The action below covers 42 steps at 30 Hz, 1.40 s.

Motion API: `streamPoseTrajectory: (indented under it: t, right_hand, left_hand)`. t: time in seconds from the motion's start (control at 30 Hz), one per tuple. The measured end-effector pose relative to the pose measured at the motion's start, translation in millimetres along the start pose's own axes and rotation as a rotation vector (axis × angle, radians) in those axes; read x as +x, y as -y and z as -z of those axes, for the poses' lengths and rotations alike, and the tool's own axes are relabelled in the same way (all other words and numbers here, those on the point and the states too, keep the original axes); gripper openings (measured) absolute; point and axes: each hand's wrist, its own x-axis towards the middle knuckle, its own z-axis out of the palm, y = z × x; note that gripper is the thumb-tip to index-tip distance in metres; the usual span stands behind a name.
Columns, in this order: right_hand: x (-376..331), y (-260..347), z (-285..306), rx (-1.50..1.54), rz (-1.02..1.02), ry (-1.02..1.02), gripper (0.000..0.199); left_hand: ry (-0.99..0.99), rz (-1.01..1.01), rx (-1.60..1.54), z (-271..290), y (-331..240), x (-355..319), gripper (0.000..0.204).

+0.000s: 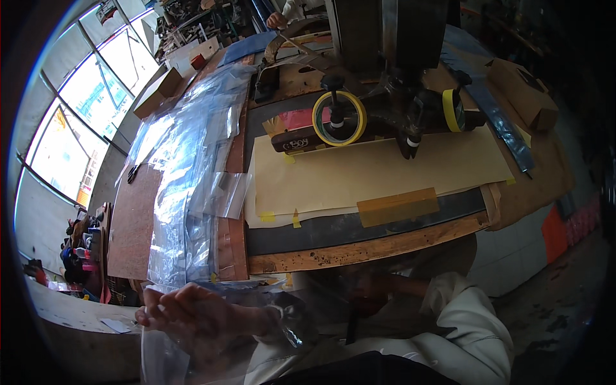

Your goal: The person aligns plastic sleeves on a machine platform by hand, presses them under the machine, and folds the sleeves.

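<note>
At the lower left, my left hand (192,311) is closed with its fingers bent around the upper edge of a clear plastic bag (162,359). The see-through bag hangs down in front of my left forearm. My right hand (372,292) is in dark shadow below the bench's front edge; its fingers cannot be made out. Flat clear plastic bags (186,179) lie overlapping along the left of the bench, just beyond my left hand. In the middle, a beige sheet (378,173) lies under a dark clamping bar (295,139), with an amber tape strip (398,206) at its front edge.
Two yellow tape rolls (363,122) (453,110) hang on the machine's knobs. A dark metal column (414,35) rises behind. Cardboard boxes (523,96) (158,93) stand at both sides. Another person's hand (277,20) shows at the far side. Wood edges the bench front (366,247).
</note>
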Motion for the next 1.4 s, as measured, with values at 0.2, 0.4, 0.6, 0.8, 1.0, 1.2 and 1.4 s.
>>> streamPoseTrajectory:
  t: [0.2, 0.4, 0.6, 0.8, 1.0, 1.2, 1.4]
  right_hand:
    - [-78.6, -85.4, -102.7, -0.044, -0.789, -0.265, 0.034]
    - [3.3, -50.5, -21.2, 0.307, -0.867, -0.297, 0.035]
    - [51.4, 60.6, 156.0, 0.874, -0.376, -0.103, 0.042]
    - [62.7, 117.5, 245.2, 1.045, -0.348, -0.917, 0.054]
    - [63.8, 98.0, 243.3, 0.555, -0.658, -1.238, 0.019]
    - [84.2, 76.5, 244.2, 0.720, -0.728, -1.286, 0.018]
    - [85.3, 64.4, 239.4, 0.129, -0.867, -1.047, 0.023]
  left_hand:
    - [0.607, 0.382, -0.176, 16.2, -72.7, 70.0, 0.021]
    - [0.679, 0.145, -0.063, 19.9, -56.8, 39.3, 0.029]
    - [0.383, 0.974, 0.117, 76.0, 10.4, -83.2, 0.022]
    - [0.677, 0.874, 1.285, 90.0, 3.1, -146.5, 0.007]
    - [1.110, 0.908, 1.436, 59.9, 8.3, -132.9, 0.019]
    - [1.260, 0.309, 1.640, 39.4, 45.0, -97.0, 0.045]
    - [1.497, 0.397, 1.568, 55.0, 84.6, -95.4, 0.063]
